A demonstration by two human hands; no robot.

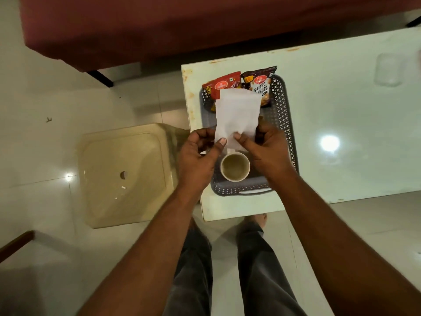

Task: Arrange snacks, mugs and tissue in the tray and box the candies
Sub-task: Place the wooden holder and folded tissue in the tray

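Note:
A grey perforated tray [286,115] sits on the white table. At its far end lie a red snack packet [224,84] and a dark salted-peanuts packet [262,84]. A cream mug [235,167] stands near the tray's front end. I hold a white tissue [237,115] above the tray's middle. My left hand [198,153] pinches its lower left edge with the thumb on top. My right hand [264,147] pinches its lower right edge. The tissue hides part of both packets and of the tray floor.
The white table [341,124] stretches right of the tray, and a clear plastic box [388,69] lies at its far right. A beige plastic stool [127,174] stands left of the table. A dark red sofa [159,30] runs along the back. My legs are below.

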